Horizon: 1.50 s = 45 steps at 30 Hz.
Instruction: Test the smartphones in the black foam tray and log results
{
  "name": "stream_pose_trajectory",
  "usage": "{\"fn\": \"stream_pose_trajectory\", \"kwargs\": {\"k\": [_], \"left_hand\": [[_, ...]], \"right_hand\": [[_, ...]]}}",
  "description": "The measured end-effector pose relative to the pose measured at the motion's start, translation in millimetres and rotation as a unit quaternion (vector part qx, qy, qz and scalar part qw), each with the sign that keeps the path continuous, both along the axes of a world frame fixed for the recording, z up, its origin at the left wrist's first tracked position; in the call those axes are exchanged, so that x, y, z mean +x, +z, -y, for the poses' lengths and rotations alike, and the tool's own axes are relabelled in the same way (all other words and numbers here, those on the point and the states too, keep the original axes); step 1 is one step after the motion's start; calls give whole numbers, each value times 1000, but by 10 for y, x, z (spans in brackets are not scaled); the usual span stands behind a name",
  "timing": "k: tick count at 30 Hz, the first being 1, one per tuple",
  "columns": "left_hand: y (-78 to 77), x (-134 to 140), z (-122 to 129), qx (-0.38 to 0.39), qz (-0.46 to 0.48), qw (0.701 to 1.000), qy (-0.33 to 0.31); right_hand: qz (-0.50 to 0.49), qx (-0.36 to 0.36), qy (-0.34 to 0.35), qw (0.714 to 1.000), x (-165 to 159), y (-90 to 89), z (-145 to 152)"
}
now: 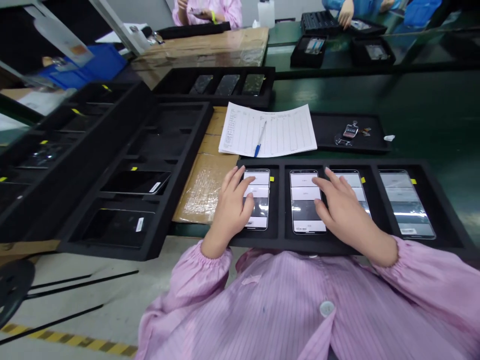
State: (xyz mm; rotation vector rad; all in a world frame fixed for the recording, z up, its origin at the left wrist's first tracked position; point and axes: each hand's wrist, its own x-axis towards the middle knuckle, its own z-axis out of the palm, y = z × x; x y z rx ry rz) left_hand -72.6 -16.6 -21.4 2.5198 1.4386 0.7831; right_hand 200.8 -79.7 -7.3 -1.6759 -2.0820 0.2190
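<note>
Several smartphones with lit screens lie face up in the compartments of a black foam tray (281, 237) in front of me. My left hand (233, 202) rests over the leftmost phone (262, 200), fingers apart, its index fingertip at the screen. Over the second and third phones is my right hand (343, 210), fingers spread, with the index fingertip at the screen of the second phone (302, 207). That hand partly covers the third phone (352, 178). Farther right lies another phone (407, 202), untouched. Neither hand grips anything.
A printed form (288, 132) with a blue pen (259, 142) on it lies beyond the tray. Beside it, a shallow black tray (322, 132) holds small metal parts. More foam trays (159, 225) with dark phones stand left. Co-workers' hands (345, 14) show across the bench.
</note>
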Motion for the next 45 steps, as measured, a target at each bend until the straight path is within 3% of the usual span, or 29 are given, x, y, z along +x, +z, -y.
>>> {"fn": "stream_pose_trajectory", "kwargs": {"k": [4, 9, 15, 21, 25, 29, 33, 35, 39, 45], "left_hand": [[-16, 6, -5, 1, 0, 1000, -1], [-58, 26, -34, -10, -30, 999, 4], [-99, 36, -61, -10, -36, 999, 4], [-85, 42, -60, -17, -44, 999, 12], [-101, 27, -87, -11, -54, 998, 2], [-152, 4, -149, -4, -52, 999, -9], [-107, -2, -161, 5, -37, 999, -18], [-33, -4, -114, 24, -27, 999, -17], [81, -14, 38, 48, -50, 997, -13], [104, -20, 246, 47, -90, 995, -9]], "right_hand": [[47, -7, -7, 999, -69, 7, -132], [-3, 25, 0, 1000, -77, 28, 40], [-12, 4, 11, 1000, -32, -44, 163], [-24, 35, 80, 996, -14, -14, 233], [-18, 18, 132, 991, -4, 53, 273], [-13, 64, 59, 996, 138, 122, 252], [10, 35, -85, 996, 434, 83, 179], [16, 18, -124, 992, 563, 23, 146], [8, 3, -129, 992, 661, -56, 121], [15, -19, -109, 994, 619, -43, 132]]}}
